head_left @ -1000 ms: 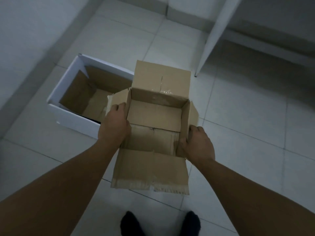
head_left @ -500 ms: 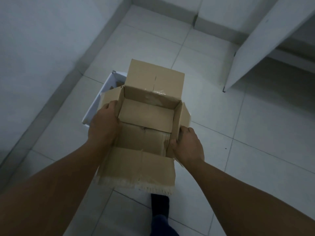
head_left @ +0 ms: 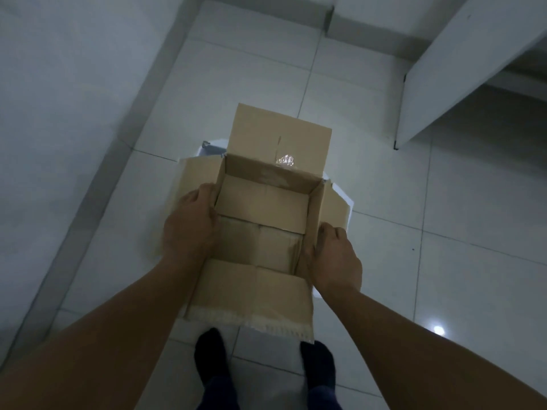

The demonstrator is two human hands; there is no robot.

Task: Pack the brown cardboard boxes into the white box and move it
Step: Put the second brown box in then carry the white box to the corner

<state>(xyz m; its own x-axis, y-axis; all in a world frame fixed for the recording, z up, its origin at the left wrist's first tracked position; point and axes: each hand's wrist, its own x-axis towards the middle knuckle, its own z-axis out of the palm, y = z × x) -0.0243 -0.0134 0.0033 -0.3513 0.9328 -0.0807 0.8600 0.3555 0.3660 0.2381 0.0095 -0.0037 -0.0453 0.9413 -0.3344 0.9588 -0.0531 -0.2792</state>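
Note:
An open brown cardboard box (head_left: 263, 202) with its four flaps spread out is held in front of me, directly above the white box (head_left: 344, 199). Only slivers of the white box show past the flaps, at the far left corner and on the right side. My left hand (head_left: 189, 226) grips the brown box's left wall, fingers over the rim. My right hand (head_left: 333, 255) grips the right wall near the front corner. The brown box looks empty, its bottom flaps showing.
Pale floor tiles lie all around. A wall with a grey skirting runs along the left. A white panel (head_left: 461, 72) stands at the upper right with dark space behind it. My two feet in dark socks (head_left: 318, 368) stand just behind the boxes.
The brown box, held in both hands, has moved left over the white box, which it now almost hides. I have stepped closer and both feet are in view.

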